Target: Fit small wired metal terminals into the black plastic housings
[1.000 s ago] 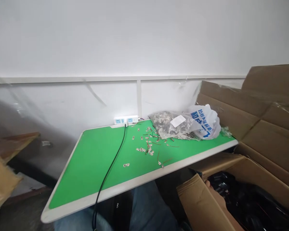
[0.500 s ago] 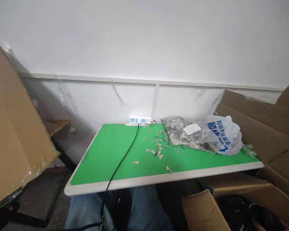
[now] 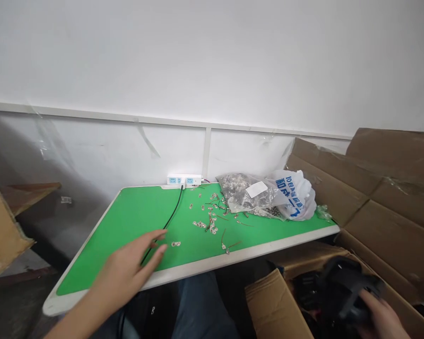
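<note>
My left hand [image 3: 127, 263] reaches over the front left of the green-topped table [image 3: 102, 240], thumb and fingers apart. A black cable [image 3: 173, 214] passes behind its fingers; I cannot tell if they touch it. At the lower right, my right hand [image 3: 381, 310] grips a black moulded plastic part [image 3: 349, 287], blurred by motion, over an open cardboard box [image 3: 275, 306]. More dark things lie in the box, partly hidden by that part. Several small metal pieces [image 3: 212, 226], some with thin wires, are scattered mid-table.
A white power strip [image 3: 184, 180] sits at the table's back edge, with the cable plugged in. Clear bags of small parts [image 3: 247, 190] and a white plastic bag [image 3: 297, 195] lie at right. Large cardboard [image 3: 392, 202] stands beyond them, with another piece [image 3: 3, 226] at far left.
My left hand has come into view over the table. My right hand has raised the black plastic part from within the box. The view has turned right.
</note>
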### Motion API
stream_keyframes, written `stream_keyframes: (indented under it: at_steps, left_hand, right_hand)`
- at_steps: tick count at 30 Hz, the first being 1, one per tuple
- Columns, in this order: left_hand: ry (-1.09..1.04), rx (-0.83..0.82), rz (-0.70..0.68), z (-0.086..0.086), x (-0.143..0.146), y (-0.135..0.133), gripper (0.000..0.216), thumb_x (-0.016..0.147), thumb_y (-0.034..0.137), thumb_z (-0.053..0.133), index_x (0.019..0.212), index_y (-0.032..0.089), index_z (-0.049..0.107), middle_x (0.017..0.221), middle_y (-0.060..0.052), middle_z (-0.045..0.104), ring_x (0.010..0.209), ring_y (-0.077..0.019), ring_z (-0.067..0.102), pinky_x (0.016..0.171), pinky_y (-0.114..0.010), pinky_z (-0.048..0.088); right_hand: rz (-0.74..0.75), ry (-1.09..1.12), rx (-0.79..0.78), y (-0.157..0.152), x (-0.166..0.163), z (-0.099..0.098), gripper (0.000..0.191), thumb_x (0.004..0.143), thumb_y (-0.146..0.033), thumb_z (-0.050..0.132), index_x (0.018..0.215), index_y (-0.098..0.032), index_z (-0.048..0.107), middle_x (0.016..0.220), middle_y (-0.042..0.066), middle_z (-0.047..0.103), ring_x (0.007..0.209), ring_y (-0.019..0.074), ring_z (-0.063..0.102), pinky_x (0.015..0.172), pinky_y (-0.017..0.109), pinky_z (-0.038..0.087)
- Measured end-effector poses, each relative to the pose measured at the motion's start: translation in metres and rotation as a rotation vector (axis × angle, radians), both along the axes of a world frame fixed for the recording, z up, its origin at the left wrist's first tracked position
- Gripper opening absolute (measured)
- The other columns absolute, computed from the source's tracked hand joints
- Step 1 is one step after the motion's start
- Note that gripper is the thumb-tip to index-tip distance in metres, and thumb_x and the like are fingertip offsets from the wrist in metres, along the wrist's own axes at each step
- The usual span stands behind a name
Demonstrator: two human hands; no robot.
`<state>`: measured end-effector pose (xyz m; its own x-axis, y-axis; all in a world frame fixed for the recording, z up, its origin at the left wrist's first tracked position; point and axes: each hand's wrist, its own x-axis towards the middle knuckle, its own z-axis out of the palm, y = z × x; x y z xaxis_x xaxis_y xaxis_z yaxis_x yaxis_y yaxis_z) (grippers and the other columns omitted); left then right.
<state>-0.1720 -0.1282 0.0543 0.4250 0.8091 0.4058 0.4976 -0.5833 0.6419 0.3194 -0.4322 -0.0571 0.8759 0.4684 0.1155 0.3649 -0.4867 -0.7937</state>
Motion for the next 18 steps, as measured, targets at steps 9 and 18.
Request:
stream_keyframes:
  at_steps: [9, 18]
  left_hand:
    - [-0.164, -0.474, -0.495, 0.018, 0.143, -0.023, 0.129, 0.067, 0.062, 0.093, 0.167, 0.030, 0.018, 0.173, -0.022, 0.026, 0.151, -0.0436, 0.044, 0.114, -0.058, 0.048]
    - [-0.603, -0.634, -0.351, 0.024, 0.113, 0.000, 0.079, 0.075, 0.043, 0.090, 0.142, 0.023, 0.053, 0.139, -0.013, 0.064, 0.128, -0.0332, 0.063, 0.107, -0.045, 0.054]
  right_hand:
    - [0.284, 0.572, 0.715, 0.199, -0.155, 0.126, 0.046, 0.050, -0.031, 0.082, 0.091, -0.023, 0.064, 0.077, -0.004, 0.071, 0.069, 0.0169, 0.063, 0.066, 0.027, 0.051]
    - [0.791, 0.737, 0.437, 0.247, -0.223, 0.133, 0.058, 0.058, -0.032, 0.091, 0.109, -0.023, 0.066, 0.098, 0.003, 0.079, 0.093, 0.0256, 0.072, 0.086, 0.038, 0.057]
